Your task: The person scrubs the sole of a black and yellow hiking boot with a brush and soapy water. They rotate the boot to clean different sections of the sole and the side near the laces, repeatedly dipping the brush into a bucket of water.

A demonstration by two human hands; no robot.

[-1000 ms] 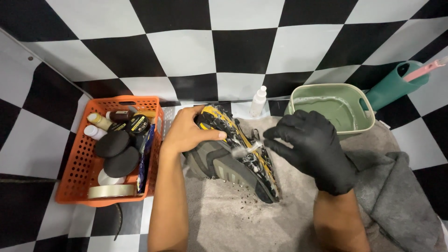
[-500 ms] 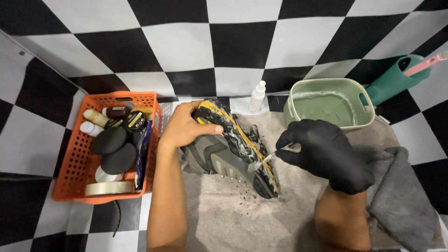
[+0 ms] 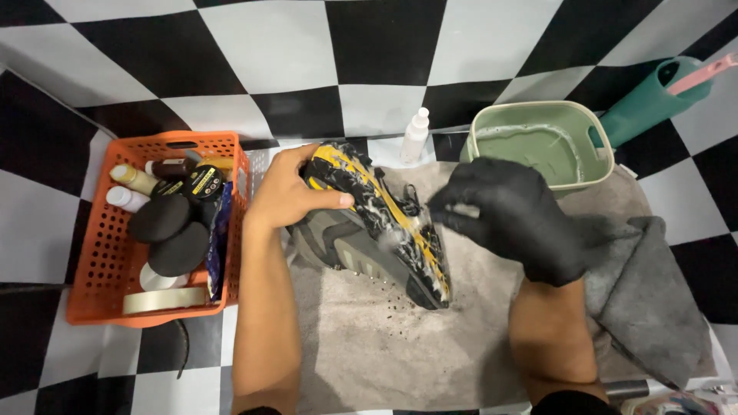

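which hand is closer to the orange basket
Left. The bare left hand grips the shoe right beside the orange basket; the gloved right hand is across the shoe.

The left hand [image 3: 288,196] is left bare, with no glove, ring or watch to be seen on it. The left forearm is uncovered down to the near edge, where a scrap of dark sleeve is just glimpsed. The right hand [image 3: 511,219] is covered by a black disposable glove, thin and faintly glossy, wrinkled over the knuckles and ended at the wrist. The right forearm beyond the cuff is bare, and dark cloth is met again at the near edge.
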